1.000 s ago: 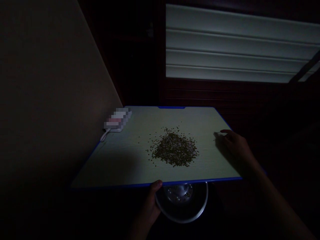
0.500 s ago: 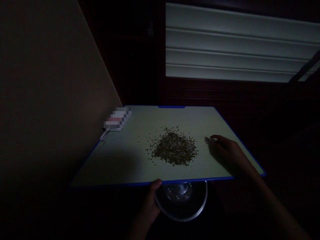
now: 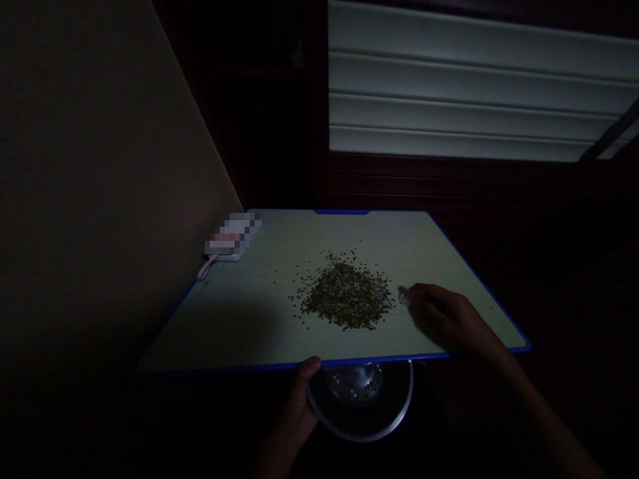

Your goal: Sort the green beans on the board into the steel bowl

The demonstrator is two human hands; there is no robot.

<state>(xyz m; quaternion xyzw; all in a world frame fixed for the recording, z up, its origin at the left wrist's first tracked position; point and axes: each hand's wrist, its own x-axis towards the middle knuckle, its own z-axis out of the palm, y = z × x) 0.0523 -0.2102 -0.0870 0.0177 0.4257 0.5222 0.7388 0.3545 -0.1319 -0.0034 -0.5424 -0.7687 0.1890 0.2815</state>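
Note:
A loose heap of small dark seed-like grains (image 3: 344,296) lies in the middle of a pale board with a blue edge (image 3: 439,239). To the right of the heap is my right hand (image 3: 446,313), its fingers closed on a small clear object (image 3: 404,297) whose kind is too dim to make out. Its tip points at the heap, a little apart from it. My left hand (image 3: 302,399) grips the left side of a metal bowl (image 3: 394,422) under the board's near edge, thumb up by that edge. A few grains show inside the bowl, which the board partly covers.
A white object with a strap (image 3: 237,239), its face blurred out, lies at the board's far left corner. A plain wall (image 3: 114,166) rises on the left. Beyond the board stands dark furniture with pale slatted panels (image 3: 449,93). The light is low.
My right hand has moved left and slightly nearer to me, bringing the clear object closer to the heap. My left hand and the bowl stay nearly in place.

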